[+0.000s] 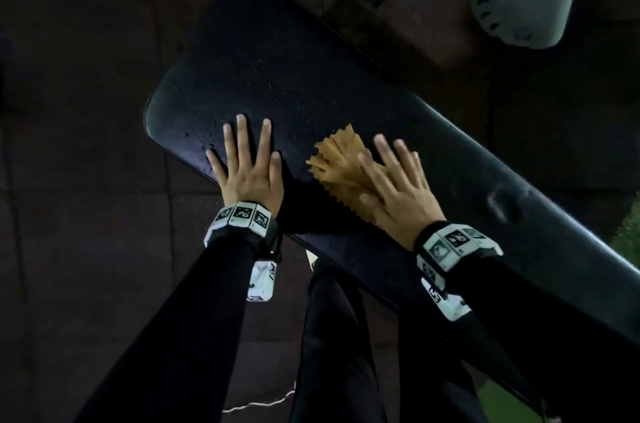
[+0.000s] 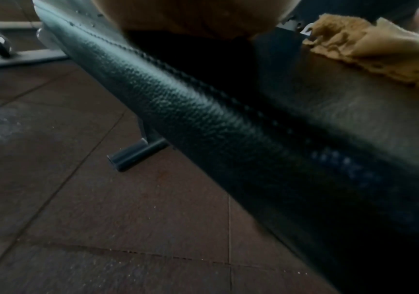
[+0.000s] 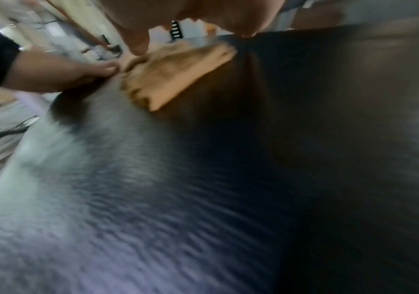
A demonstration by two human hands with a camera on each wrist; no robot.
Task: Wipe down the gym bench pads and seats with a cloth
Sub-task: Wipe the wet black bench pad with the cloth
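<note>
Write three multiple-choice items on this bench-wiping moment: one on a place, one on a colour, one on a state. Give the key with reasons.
1. Where does the cloth lie?
A. on the floor
B. on the bench pad
C. over a wrist

2. The cloth's colour?
A. tan
B. blue
C. white

3. How is the left hand?
A. fisted
B. gripping the cloth
C. flat, fingers spread

Key:
1 B, it lies on the pad under the right hand.
2 A, tan in all views.
3 C, the fingers lie straight on the pad, near water droplets.
</note>
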